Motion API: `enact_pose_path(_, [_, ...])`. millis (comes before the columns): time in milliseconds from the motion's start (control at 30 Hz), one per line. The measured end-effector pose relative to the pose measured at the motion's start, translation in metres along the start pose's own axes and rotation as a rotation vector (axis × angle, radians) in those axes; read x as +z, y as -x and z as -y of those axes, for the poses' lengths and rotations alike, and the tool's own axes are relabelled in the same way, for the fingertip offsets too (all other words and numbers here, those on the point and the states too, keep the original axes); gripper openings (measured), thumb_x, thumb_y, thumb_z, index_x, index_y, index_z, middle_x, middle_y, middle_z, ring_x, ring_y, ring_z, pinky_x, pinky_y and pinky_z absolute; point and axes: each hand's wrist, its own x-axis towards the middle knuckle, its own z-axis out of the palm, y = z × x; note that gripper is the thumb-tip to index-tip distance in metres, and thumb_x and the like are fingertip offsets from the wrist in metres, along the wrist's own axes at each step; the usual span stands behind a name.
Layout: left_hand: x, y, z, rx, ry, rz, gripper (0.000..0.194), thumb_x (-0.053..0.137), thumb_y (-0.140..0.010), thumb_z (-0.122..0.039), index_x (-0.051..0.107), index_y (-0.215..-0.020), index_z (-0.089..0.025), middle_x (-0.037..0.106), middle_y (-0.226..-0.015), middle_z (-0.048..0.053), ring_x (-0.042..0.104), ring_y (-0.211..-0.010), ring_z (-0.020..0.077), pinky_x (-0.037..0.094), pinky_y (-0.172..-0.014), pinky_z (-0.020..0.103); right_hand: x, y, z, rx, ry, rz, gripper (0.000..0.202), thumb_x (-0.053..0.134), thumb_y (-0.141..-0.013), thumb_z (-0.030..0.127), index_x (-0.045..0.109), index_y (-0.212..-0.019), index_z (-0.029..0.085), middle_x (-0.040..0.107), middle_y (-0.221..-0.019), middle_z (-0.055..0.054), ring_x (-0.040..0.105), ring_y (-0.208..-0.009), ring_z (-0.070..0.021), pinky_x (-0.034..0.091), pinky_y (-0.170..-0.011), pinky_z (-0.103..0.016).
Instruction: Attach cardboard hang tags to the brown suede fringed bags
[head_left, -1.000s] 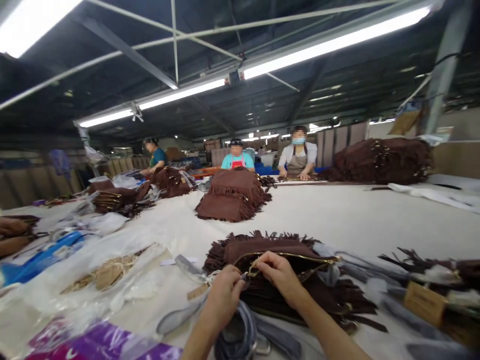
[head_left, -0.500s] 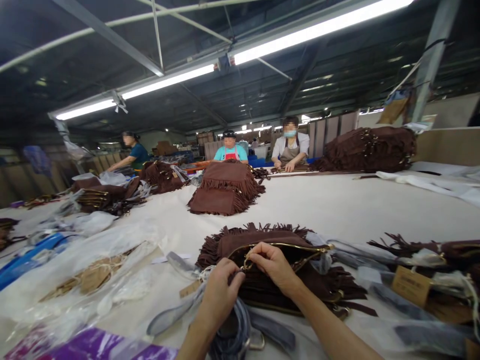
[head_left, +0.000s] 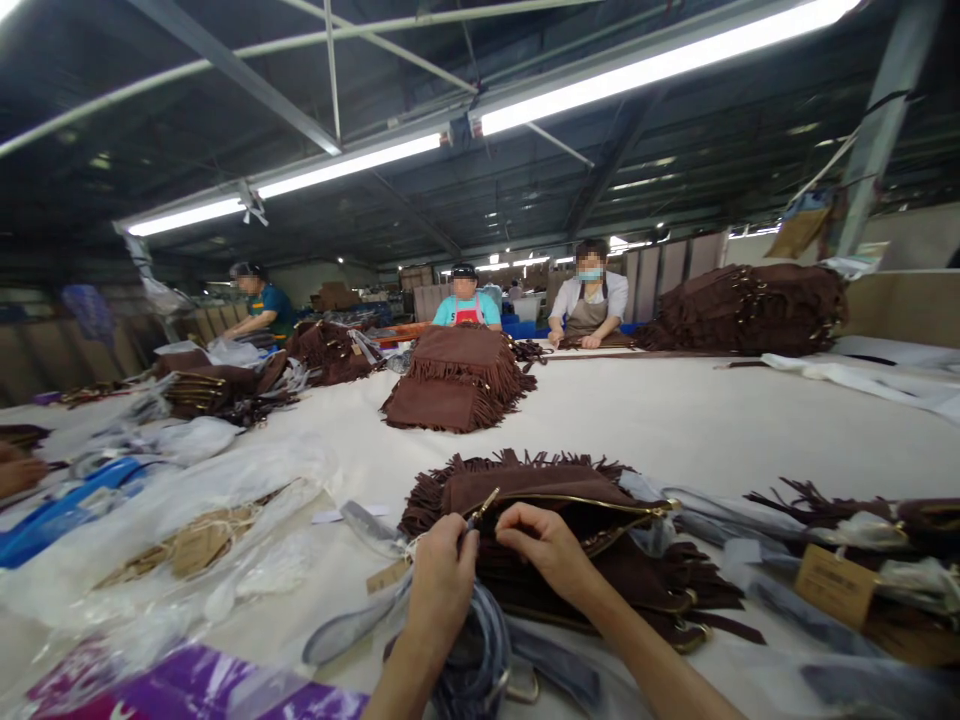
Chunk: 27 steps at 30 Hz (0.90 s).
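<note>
A brown fringed bag lies in front of me with its gold zipper mouth gaping. My left hand pinches a gold clasp at the bag's left end, and the clasp points up to the right. Just right of it, over the bag's opening, my right hand has its thumb and fingertips close together; whether anything is between them cannot be made out. Below my left hand lies a coiled grey wrapped strap.
Stacked brown fringed bags stand mid-table, with a larger pile at the back right. Clear plastic bags and tags spread on the left. Three people work beyond the table. Another person's hand shows at the left edge.
My right hand has come away from the gold clasp and moved slightly right and down. The clasp now tilts upward from my left fingers. A hand has appeared at the left edge.
</note>
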Motion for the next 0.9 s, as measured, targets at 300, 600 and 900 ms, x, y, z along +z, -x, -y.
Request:
enact_pose_path(300, [0.002, 0.004, -0.002, 0.134, -0.067, -0.048, 0.015, 0.044, -0.085, -0.015, 0.053, -0.074, -0.021, 0.06, -0.077, 0.003, 0.057, -0.074, 0.0188, 0.04, -0.068, 0.029, 0.004, 0.0, 0.003, 0.026, 0.055, 0.023, 0.016, 0.065, -0.071, 0.032, 0.067, -0.061, 0.02, 0.057, -0.057, 0.003, 0.046, -0.056, -0.0153, 0.035, -0.056, -0.027])
enact_pose_path(600, [0.002, 0.008, -0.011, 0.198, -0.005, 0.029, 0.023, 0.045, -0.085, -0.012, 0.065, -0.087, -0.021, 0.062, -0.094, 0.006, 0.06, -0.085, 0.0197, 0.043, -0.077, 0.029, 0.003, -0.001, -0.005, 0.084, -0.111, -0.01, 0.033, 0.073, -0.066, 0.041, 0.046, -0.066, 0.022, 0.048, -0.054, 0.008, 0.041, -0.044, -0.0094, 0.03, -0.044, -0.021])
enact_pose_path(900, [0.014, -0.004, -0.013, -0.022, 0.326, -0.013, 0.031, 0.045, -0.087, -0.037, 0.068, -0.074, -0.019, 0.066, -0.077, 0.003, 0.06, -0.078, 0.0195, 0.043, -0.073, 0.029, 0.004, -0.003, -0.007, 0.065, -0.139, -0.01, 0.045, 0.077, -0.065, 0.051, 0.042, -0.064, 0.022, 0.048, -0.054, 0.009, 0.04, -0.043, -0.0085, 0.03, -0.042, -0.02])
